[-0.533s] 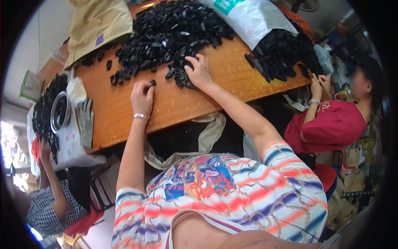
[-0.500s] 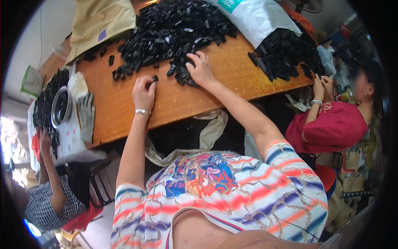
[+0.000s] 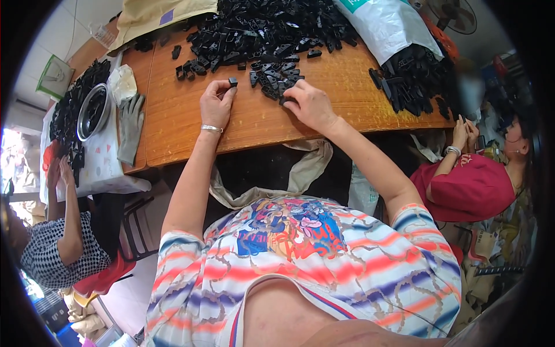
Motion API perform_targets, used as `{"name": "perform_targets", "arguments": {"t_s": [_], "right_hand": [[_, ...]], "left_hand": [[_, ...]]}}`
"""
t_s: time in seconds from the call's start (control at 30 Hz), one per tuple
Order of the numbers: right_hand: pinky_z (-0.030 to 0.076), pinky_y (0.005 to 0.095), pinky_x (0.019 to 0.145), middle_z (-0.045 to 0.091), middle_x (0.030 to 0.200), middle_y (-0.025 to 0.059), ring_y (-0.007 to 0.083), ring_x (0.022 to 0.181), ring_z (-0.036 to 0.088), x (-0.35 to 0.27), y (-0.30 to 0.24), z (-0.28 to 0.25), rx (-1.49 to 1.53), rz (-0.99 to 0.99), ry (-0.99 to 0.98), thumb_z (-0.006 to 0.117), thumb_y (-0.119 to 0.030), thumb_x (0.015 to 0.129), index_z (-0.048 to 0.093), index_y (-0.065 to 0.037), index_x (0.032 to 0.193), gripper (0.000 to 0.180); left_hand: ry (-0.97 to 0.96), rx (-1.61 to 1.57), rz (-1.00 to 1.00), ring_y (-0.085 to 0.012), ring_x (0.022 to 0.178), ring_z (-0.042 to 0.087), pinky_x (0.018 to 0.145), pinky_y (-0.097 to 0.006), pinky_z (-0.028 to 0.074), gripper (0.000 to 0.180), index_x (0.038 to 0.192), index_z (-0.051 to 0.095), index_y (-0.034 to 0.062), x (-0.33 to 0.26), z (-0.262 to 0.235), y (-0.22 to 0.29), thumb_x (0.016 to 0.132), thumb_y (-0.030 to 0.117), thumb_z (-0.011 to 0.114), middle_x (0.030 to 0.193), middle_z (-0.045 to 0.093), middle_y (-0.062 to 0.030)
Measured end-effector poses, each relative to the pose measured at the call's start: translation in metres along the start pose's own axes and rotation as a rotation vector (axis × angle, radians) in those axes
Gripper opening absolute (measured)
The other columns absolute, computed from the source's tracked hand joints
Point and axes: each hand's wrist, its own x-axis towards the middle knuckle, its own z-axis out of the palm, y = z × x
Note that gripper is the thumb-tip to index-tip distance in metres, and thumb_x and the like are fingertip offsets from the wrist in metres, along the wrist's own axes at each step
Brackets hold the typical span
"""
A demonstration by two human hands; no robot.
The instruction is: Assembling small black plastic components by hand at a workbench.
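Between the thumb and fingers of my left hand (image 3: 217, 105) is a small black plastic part (image 3: 233, 82), held upright just above the wooden table (image 3: 191, 130). My right hand (image 3: 312, 108) rests at the near right edge of a small cluster of black plastic parts (image 3: 272, 80). Its thumb and fingertips close around a dark piece (image 3: 282, 100) there, partly hidden by the fingers. Behind both hands spreads a large heap of similar black parts (image 3: 272, 32).
A white sack (image 3: 399, 32) spills longer black pieces (image 3: 407, 87) at the right. A tan sack (image 3: 156, 20) lies back left. Left stand a metal bowl (image 3: 92, 113) and a grey glove (image 3: 131, 130). Co-workers sit at left (image 3: 66, 246) and right (image 3: 471, 185).
The whole view has shifted. My right hand has come from over the small cluster to its near edge, its fingers closing. My left hand still holds its part, now showing more above the fingers.
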Motion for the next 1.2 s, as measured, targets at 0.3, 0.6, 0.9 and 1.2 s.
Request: {"name": "perform_targets", "arguments": {"t_s": [0.3, 0.6, 0.9, 1.2], "right_hand": [[0.055, 0.0418, 0.069, 0.061, 0.095, 0.0143, 0.0340, 0.079, 0.067, 0.022, -0.021, 0.009, -0.236, -0.034, -0.347, 0.072, -0.020, 0.080, 0.063, -0.003, 0.091, 0.023], [0.054, 0.0237, 0.058, 0.063, 0.082, 0.0047, 0.0118, 0.065, 0.066, 0.038, -0.043, -0.012, 0.981, 0.465, -0.201, 0.062, -0.011, 0.093, 0.063, -0.002, 0.105, 0.016], [0.046, 0.0174, 0.054, 0.066, 0.090, 0.0039, 0.0032, 0.061, 0.056, 0.025, -0.076, 0.019, 1.025, 0.298, 0.329, 0.073, -0.001, 0.083, 0.062, -0.001, 0.090, 0.013], [0.050, 0.0239, 0.057, 0.068, 0.085, 0.0048, 0.0124, 0.063, 0.063, 0.019, -0.068, 0.011, 0.635, 0.137, 0.272, 0.074, 0.001, 0.077, 0.066, -0.004, 0.092, 0.017]], "left_hand": [[0.006, -0.084, 0.050, -0.0128, 0.092, 0.065, 0.078, -0.025, 0.056, 0.029, 0.111, 0.059, 0.0001, -0.001, -0.001, -0.002, 0.084, 0.000, 0.070, 0.105, 0.065, -0.0076], [-0.128, -0.715, -0.319, -0.0152, 0.097, 0.065, 0.084, -0.028, 0.056, 0.031, 0.121, 0.057, 0.0011, -0.021, -0.007, 0.010, 0.090, 0.002, 0.065, 0.111, 0.063, -0.0076], [-0.266, -0.985, -0.290, -0.0183, 0.105, 0.062, 0.094, -0.033, 0.054, 0.026, 0.119, 0.055, 0.0028, -0.045, 0.018, 0.046, 0.093, 0.003, 0.061, 0.115, 0.062, -0.0074], [-0.252, -0.953, -0.308, -0.0168, 0.104, 0.063, 0.093, -0.031, 0.055, 0.028, 0.119, 0.054, 0.0029, -0.053, 0.014, 0.042, 0.092, -0.001, 0.060, 0.113, 0.063, -0.0081]]}}
